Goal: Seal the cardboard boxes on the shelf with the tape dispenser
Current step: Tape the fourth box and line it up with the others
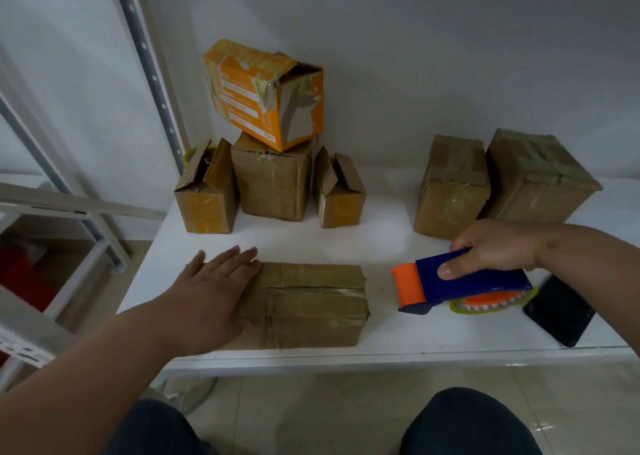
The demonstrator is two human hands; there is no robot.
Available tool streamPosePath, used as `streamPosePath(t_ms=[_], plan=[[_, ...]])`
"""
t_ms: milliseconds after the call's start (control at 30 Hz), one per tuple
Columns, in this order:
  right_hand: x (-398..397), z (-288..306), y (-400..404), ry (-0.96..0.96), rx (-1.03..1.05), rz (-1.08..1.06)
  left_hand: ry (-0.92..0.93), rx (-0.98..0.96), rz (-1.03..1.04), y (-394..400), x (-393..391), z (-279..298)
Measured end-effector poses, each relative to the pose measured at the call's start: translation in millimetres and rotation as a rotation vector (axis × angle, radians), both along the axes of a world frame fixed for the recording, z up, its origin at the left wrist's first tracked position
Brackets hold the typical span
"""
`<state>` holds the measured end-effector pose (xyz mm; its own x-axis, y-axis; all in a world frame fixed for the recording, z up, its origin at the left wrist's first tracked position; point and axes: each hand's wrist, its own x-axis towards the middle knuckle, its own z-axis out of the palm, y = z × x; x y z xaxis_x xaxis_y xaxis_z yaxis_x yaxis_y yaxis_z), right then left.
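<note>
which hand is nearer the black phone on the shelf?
Right. The right hand grips the tape dispenser just left of the black phone. The left hand rests flat on the front cardboard box, far to the left.

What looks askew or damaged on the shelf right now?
The orange box sits tilted atop the middle brown box, its end flap open and its surface torn. The small boxes either side stand with flaps open. A black phone lies near the shelf's front edge.
</note>
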<state>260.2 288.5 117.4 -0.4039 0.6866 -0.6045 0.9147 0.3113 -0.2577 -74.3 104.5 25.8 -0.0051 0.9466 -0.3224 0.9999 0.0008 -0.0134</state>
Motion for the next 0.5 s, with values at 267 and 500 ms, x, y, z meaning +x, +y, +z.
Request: streamPosePath(t_ms=[267, 500], plan=[[-23, -19, -9, -0.128, 0.051, 0.029, 0.043, 0.031, 0.003, -4, 21, -1], [-44, -32, -16, -0.172, 0.146, 0.107, 0.067, 0.050, -0.047, 3, 40, -3]])
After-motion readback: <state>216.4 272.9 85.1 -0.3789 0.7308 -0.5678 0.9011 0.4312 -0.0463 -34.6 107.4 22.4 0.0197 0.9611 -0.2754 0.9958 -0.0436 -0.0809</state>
